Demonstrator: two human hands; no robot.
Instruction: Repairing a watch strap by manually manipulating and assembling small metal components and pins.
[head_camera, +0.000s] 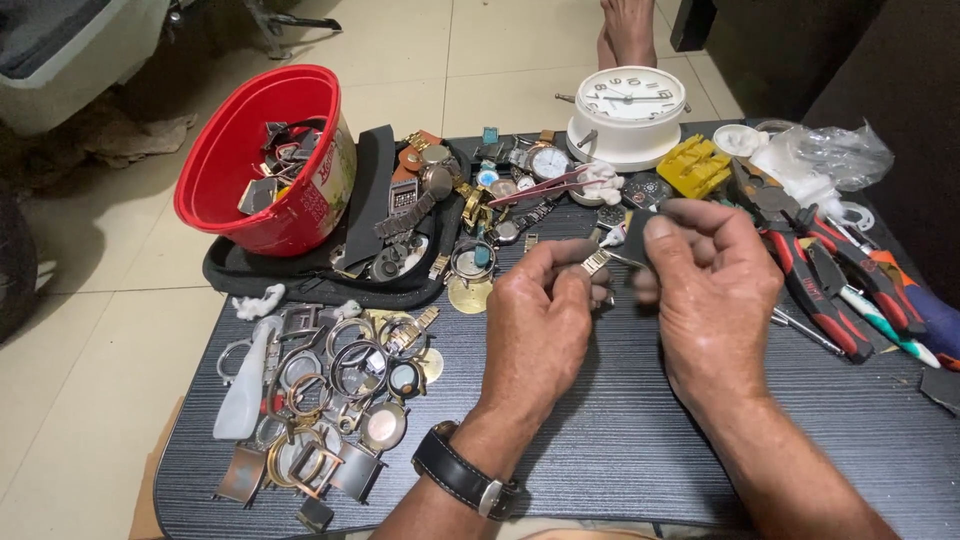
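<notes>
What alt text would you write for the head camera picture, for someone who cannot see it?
Two bare hands, the left hand and right hand, pinch a small metal watch part between them over a dark table. Around them lie loose watch cases, a red bowl of parts, a white alarm clock and red-handled pliers.

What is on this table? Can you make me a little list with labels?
left hand: pinches a small metal watch part
right hand: fingertips at the same part
left wrist: black strap watch
table left: pile of watch cases
back left: red bowl of parts
back middle: white clock
right edge: red-handled pliers
</notes>
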